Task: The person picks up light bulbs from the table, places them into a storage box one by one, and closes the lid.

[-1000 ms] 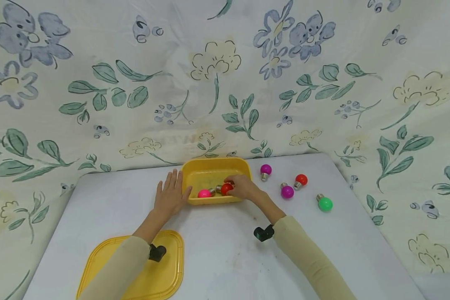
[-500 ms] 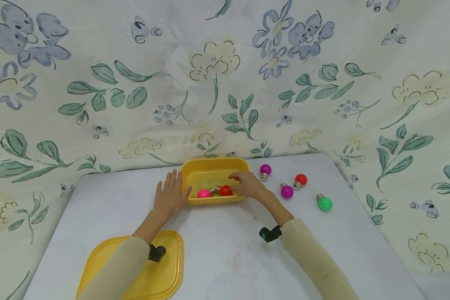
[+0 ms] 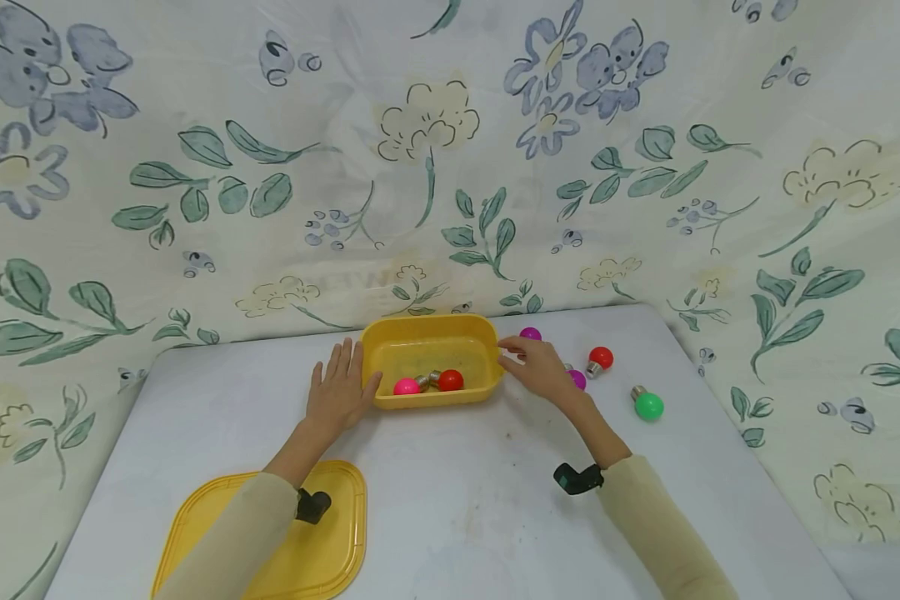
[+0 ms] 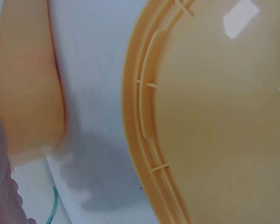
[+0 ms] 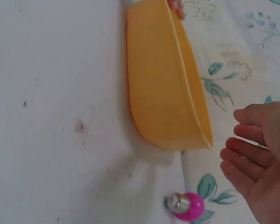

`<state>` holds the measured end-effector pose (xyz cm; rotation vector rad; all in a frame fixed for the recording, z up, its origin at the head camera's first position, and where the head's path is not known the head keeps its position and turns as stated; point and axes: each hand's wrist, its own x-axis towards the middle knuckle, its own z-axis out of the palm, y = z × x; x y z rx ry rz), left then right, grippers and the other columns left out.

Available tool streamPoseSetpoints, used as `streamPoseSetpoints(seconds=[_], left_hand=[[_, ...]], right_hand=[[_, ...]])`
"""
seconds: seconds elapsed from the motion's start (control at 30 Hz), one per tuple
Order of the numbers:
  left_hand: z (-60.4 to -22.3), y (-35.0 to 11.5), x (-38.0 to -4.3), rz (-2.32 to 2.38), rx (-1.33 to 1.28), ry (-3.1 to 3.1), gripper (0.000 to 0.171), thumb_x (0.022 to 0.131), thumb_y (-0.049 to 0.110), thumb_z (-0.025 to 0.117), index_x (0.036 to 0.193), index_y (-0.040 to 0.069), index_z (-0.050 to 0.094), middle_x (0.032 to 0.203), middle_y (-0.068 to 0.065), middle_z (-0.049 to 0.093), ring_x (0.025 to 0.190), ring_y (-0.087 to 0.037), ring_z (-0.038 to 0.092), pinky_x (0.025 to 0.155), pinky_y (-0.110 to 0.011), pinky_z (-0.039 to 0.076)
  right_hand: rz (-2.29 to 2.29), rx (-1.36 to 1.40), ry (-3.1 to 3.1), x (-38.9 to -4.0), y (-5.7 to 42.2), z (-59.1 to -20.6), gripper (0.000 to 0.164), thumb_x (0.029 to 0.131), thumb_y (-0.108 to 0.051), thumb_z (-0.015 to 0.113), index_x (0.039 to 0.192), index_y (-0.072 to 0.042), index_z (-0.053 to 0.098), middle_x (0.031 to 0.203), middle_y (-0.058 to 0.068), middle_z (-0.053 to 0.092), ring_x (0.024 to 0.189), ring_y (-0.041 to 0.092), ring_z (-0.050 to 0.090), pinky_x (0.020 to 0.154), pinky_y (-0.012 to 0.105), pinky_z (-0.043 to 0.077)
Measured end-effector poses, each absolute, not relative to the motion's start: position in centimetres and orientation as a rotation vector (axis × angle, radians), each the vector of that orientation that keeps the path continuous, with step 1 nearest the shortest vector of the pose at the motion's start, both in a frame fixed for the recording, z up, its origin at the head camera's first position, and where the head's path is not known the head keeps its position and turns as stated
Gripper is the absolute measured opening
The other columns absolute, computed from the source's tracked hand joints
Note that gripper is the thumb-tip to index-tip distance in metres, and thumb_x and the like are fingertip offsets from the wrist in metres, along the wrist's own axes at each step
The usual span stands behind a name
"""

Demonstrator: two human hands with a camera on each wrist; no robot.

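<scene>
A yellow plastic container (image 3: 431, 400) stands near the back of the table, with a pink light bulb (image 3: 406, 387) and a red light bulb (image 3: 451, 380) lying inside. My left hand (image 3: 335, 387) has its fingers extended against the container's left end. Just off the right end, my right hand (image 3: 537, 367) hovers with relaxed fingers and holds nothing; the right wrist view shows a gap between it and the container (image 5: 158, 79). Partly behind that hand are a magenta bulb (image 3: 530, 333) and a purple bulb (image 3: 576, 381).
Farther right lie another red bulb (image 3: 602, 358) and a green bulb (image 3: 648, 407). A flat yellow lid (image 3: 330, 533) rests at the front left, under my left forearm. A flowered cloth (image 3: 420, 183) hangs behind the white table (image 3: 480, 517).
My right hand has let go of the red bulb in the container and moved right, out past the container's right end. The left hand stays where it was.
</scene>
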<state>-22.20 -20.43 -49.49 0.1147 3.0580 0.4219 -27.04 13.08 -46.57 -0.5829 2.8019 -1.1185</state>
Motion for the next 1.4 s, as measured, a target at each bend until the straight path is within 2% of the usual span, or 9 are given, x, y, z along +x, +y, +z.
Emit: streamPoseSetpoints(seconds=[0.4, 0.63, 0.83, 1.1, 1.4], left_hand=[[-49.6, -20.5, -22.3, 0.412, 0.098, 3.036, 0.075, 0.106, 0.044, 0.033, 0.157, -0.006, 0.008, 0.163, -0.027, 0.004, 0.15, -0.041, 0.002, 0.116, -0.062, 0.003], [-49.5, -20.5, -22.2, 0.406, 0.104, 3.035, 0.075, 0.107, 0.043, 0.034, 0.156, -0.007, 0.008, 0.162, -0.028, 0.004, 0.149, -0.043, 0.003, 0.116, -0.062, 0.003], [-49.6, -20.6, -22.2, 0.403, 0.104, 3.029, 0.076, 0.106, 0.044, 0.033, 0.157, -0.006, 0.008, 0.162, -0.028, 0.004, 0.149, -0.042, 0.003, 0.116, -0.062, 0.003], [-49.7, -20.5, -22.2, 0.398, 0.106, 3.04, 0.076, 0.106, 0.044, 0.034, 0.157, -0.006, 0.008, 0.163, -0.027, 0.005, 0.15, -0.042, 0.003, 0.116, -0.062, 0.005], [-49.8, -20.4, -22.2, 0.395, 0.1, 3.037, 0.075, 0.107, 0.043, 0.034, 0.157, -0.006, 0.007, 0.163, -0.028, 0.003, 0.149, -0.042, 0.002, 0.116, -0.062, 0.004]], right_hand=[[-1.155, -0.353, 2.957, -26.1, 18.3, -47.6, 0.036, 0.097, -0.017, 0.066, 0.13, -0.001, 0.064, 0.127, 0.021, 0.064, 0.116, 0.04, 0.06, 0.094, 0.05, 0.052], [-1.193, -0.254, 2.988, -25.5, 20.6, -48.8, 0.035, 0.096, -0.014, 0.067, 0.126, 0.003, 0.065, 0.125, 0.023, 0.065, 0.116, 0.04, 0.061, 0.094, 0.05, 0.051], [-1.13, -0.164, 3.001, -25.3, 21.7, -50.2, 0.037, 0.096, -0.017, 0.068, 0.127, 0.003, 0.064, 0.124, 0.025, 0.064, 0.115, 0.041, 0.059, 0.093, 0.05, 0.052], [-1.101, -0.151, 2.998, -25.1, 22.7, -51.3, 0.04, 0.091, -0.01, 0.073, 0.127, 0.005, 0.063, 0.123, 0.028, 0.064, 0.111, 0.042, 0.059, 0.092, 0.051, 0.052], [-1.133, -0.127, 2.924, -25.0, 23.0, -51.9, 0.047, 0.091, -0.014, 0.075, 0.132, 0.003, 0.059, 0.126, 0.025, 0.062, 0.114, 0.041, 0.059, 0.093, 0.05, 0.053]])
